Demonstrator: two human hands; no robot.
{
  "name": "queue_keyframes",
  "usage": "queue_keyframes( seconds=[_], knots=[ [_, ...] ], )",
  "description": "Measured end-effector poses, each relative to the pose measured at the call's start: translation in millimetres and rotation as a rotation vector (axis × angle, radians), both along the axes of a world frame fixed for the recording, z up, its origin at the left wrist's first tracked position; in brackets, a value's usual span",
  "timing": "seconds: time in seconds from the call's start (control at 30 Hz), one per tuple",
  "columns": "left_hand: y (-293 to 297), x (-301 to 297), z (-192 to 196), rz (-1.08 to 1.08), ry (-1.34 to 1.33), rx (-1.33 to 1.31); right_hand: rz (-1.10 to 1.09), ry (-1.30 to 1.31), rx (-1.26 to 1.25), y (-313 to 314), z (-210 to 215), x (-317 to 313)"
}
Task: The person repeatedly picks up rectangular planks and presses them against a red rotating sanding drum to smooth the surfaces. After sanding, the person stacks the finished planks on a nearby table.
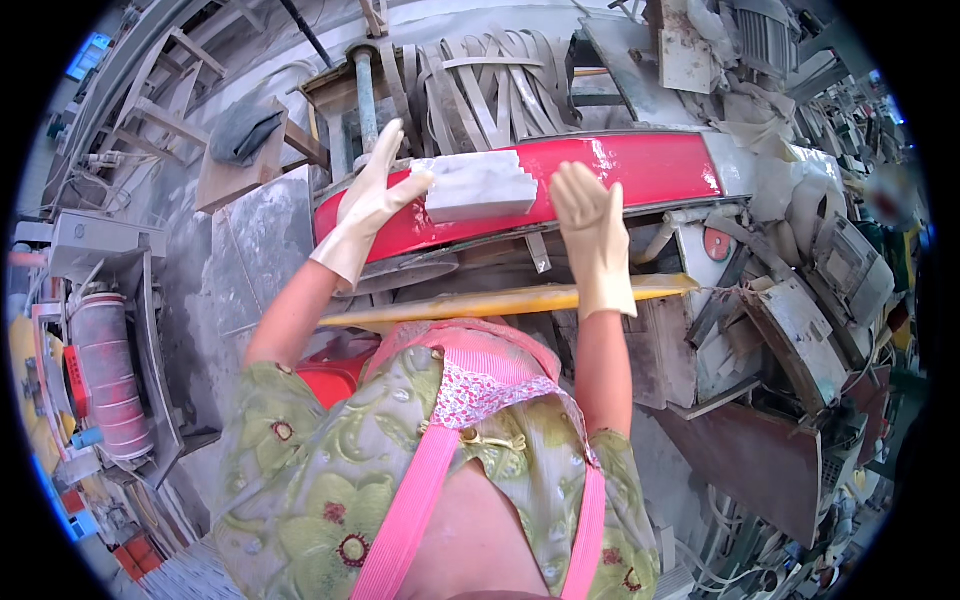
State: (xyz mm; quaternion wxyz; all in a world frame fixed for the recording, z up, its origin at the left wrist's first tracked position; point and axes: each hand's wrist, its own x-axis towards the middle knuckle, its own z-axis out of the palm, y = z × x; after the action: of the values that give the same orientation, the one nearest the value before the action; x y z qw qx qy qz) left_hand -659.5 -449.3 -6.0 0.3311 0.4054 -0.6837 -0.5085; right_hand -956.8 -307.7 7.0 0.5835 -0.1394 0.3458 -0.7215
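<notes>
A stack of pale grey, block-like pieces (480,186) lies on the glossy red surface (640,165), its right edge stepped. My left hand (372,205), in a cream glove, is at the stack's left end. Its fingers stretch up and away, and the thumb points toward the stack; whether it touches is unclear. To the right of the stack, apart from it, my right hand (588,215) is raised in a matching glove. Its thumb stands off to the right, the fingers are side by side and foreshortened, and nothing shows in it.
A yellow bar (500,303) runs between me and the red surface. Behind the surface is a bundle of grey straps (485,85) beside an upright pipe (364,100). Dusty boards (790,330) and scrap crowd the right. A ribbed pinkish cylinder (110,375) stands at left.
</notes>
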Motion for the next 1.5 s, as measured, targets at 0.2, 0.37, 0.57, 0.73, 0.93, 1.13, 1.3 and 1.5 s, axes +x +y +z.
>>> queue_keyframes(
  seconds=[0.2, 0.37, 0.57, 0.73, 0.93, 1.13, 1.3, 1.5],
  knots=[
    [49, -53, -8, 0.197, 0.339, 0.222, 0.047, 0.154, 0.062, -50, -47, 10],
    [63, -56, 0, 0.225, 0.303, 0.226, 0.138, 0.847, 0.201, -36, 3, 40],
    [52, -42, -4, 0.140, 0.093, 0.136, 0.093, 0.964, 0.147, -47, -19, 39],
    [47, -38, -29, 0.179, 0.197, 0.148, 0.086, 1.069, 0.228, -44, -19, 48],
    [38, -32, -21, 0.113, -0.099, 0.047, -0.057, 1.101, 0.133, -38, -20, 52],
    [25, -27, 1, 0.089, -0.614, -0.312, -0.088, 1.056, 0.143, -40, -22, 53],
    [10, -60, 51, -0.258, -0.868, -0.638, -0.049, 0.992, 0.141, -37, -20, 54],
    [-12, -86, 28, -0.446, -1.107, -0.629, -0.003, 0.965, 0.143, -40, -22, 53]
  ],
)
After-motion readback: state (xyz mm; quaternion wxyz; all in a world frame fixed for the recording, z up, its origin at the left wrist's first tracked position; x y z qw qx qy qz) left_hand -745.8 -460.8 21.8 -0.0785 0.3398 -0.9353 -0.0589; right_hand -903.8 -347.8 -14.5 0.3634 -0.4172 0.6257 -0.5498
